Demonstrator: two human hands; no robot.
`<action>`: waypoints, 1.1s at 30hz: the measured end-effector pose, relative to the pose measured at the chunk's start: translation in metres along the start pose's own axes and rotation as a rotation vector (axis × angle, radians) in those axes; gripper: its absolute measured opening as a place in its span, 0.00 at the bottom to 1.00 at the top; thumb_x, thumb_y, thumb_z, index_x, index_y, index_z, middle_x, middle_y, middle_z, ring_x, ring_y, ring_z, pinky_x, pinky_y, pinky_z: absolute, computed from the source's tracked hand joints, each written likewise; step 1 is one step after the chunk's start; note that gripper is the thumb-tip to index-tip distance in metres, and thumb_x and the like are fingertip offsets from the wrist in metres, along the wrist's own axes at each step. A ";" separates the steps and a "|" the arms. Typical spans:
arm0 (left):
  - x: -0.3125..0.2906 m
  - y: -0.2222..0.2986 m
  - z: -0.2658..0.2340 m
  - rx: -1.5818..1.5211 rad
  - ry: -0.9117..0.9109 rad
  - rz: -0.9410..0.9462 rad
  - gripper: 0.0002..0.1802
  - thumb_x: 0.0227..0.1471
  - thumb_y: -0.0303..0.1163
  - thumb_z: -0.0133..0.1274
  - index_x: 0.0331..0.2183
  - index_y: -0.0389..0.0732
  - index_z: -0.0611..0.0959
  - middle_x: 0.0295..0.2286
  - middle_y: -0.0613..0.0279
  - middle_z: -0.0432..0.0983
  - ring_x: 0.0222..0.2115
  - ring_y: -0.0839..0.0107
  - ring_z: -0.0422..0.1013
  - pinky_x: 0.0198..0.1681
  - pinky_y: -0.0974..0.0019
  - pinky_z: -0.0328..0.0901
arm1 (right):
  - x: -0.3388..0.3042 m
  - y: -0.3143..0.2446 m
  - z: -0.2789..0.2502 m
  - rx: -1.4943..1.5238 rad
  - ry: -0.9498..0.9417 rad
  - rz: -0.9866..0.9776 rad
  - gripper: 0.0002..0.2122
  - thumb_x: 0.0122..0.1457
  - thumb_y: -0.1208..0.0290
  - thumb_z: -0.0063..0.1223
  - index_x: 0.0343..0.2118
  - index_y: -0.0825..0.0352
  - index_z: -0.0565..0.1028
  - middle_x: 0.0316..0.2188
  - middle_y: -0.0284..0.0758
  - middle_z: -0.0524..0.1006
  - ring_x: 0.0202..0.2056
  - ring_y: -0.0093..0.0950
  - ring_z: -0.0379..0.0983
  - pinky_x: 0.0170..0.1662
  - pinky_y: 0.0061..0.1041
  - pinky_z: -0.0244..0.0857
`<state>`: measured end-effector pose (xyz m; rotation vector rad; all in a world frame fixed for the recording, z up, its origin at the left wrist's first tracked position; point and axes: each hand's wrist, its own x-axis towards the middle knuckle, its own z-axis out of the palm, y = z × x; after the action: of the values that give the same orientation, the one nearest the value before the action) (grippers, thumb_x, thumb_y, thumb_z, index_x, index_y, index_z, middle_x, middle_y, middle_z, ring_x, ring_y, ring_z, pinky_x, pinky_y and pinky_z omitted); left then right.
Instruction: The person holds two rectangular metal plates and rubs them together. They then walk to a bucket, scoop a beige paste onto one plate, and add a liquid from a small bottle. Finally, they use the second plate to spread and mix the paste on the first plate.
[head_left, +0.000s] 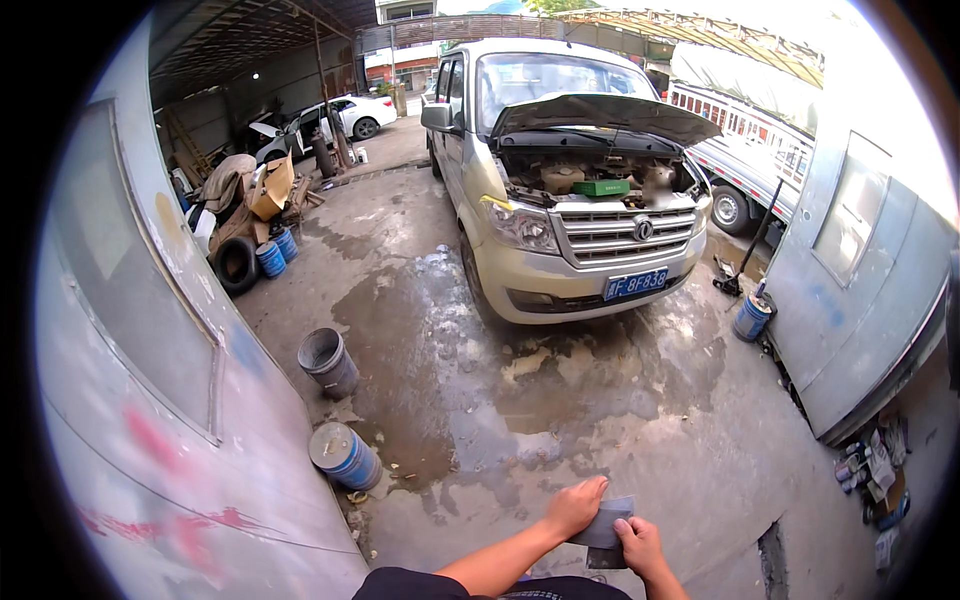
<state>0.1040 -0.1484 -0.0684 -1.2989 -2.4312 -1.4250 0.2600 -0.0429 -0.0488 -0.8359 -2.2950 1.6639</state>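
My left hand (575,508) is closed on the upper left part of a grey sheet of sandpaper (597,529). On its right side the same sheet is pinched by my right hand (643,546), thumb on top. A darker piece (606,558) shows below the grey face; whether it is a fold or a second sheet I cannot tell. Both hands are low in front of me, above the concrete floor. Farther off, a beige van (560,215) faces me with its hood (610,115) raised. A green box (600,188) rests at the front of its engine bay.
On the left stand an open grey bucket (328,362) and a lidded blue bucket (345,458). Metal doors (190,420) flank the opening. At right are a floor jack (733,280), a blue pail (752,318) and piled cans (875,475). A tyre (237,265) lies farther back.
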 end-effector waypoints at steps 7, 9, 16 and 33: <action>-0.004 0.020 0.009 -0.101 0.043 -0.061 0.13 0.59 0.37 0.45 0.39 0.40 0.79 0.32 0.50 0.79 0.31 0.49 0.74 0.33 0.51 0.70 | -0.053 -0.002 0.002 -0.058 0.193 -0.091 0.12 0.58 0.65 0.56 0.25 0.71 0.75 0.17 0.32 0.72 0.23 0.19 0.66 0.28 0.23 0.63; -0.009 0.027 0.021 -0.126 0.057 -0.060 0.13 0.59 0.37 0.45 0.39 0.40 0.79 0.33 0.50 0.78 0.32 0.48 0.74 0.34 0.51 0.69 | -0.069 -0.008 -0.004 -0.051 0.263 -0.074 0.12 0.58 0.65 0.56 0.25 0.71 0.75 0.18 0.34 0.73 0.23 0.20 0.67 0.28 0.24 0.63; -0.027 0.076 0.043 -0.305 -0.091 -0.301 0.17 0.59 0.32 0.41 0.48 0.36 0.74 0.31 0.48 0.77 0.32 0.49 0.74 0.36 0.53 0.67 | -0.147 0.034 -0.026 0.048 0.414 0.061 0.11 0.53 0.66 0.61 0.28 0.71 0.77 0.23 0.36 0.77 0.25 0.21 0.71 0.31 0.23 0.66; -0.068 0.167 0.105 -0.385 -0.371 0.236 0.09 0.56 0.34 0.53 0.29 0.38 0.77 0.25 0.52 0.71 0.25 0.50 0.70 0.27 0.56 0.65 | -0.198 0.053 -0.032 0.128 0.770 0.204 0.18 0.53 0.61 0.62 0.20 0.74 0.75 0.14 0.37 0.72 0.18 0.21 0.66 0.24 0.26 0.61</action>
<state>0.2977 -0.0771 -0.0400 -2.0187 -2.1532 -1.7752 0.4555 -0.1125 -0.0518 -1.4075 -1.5987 1.2186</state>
